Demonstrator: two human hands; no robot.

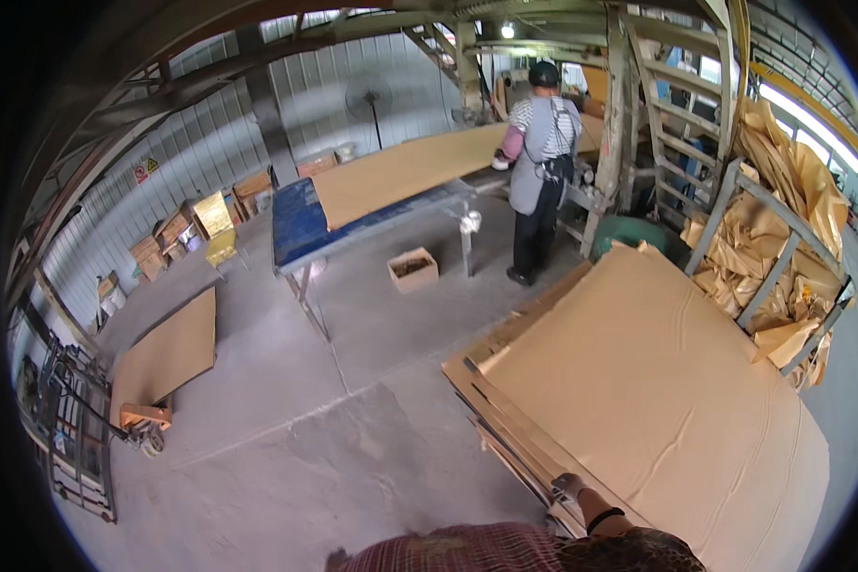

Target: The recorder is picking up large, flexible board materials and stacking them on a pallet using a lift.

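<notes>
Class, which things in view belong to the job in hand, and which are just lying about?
Likely in the job: right hand; brown stack; blue table; brown sheet on it.

Seemingly just lying about: yellow chair; fan; open box.

Right hand (568, 484): greyish in appearance, reaching forward, palm turned downward (finger closure too small to verify) | Right forearm (595, 504): bare near the wrist, slanting up-left from the lower edge | Narrow black wristband (604, 520): encircling | Dark patterned right sleeve (634, 551): covering upper portion.
</notes>
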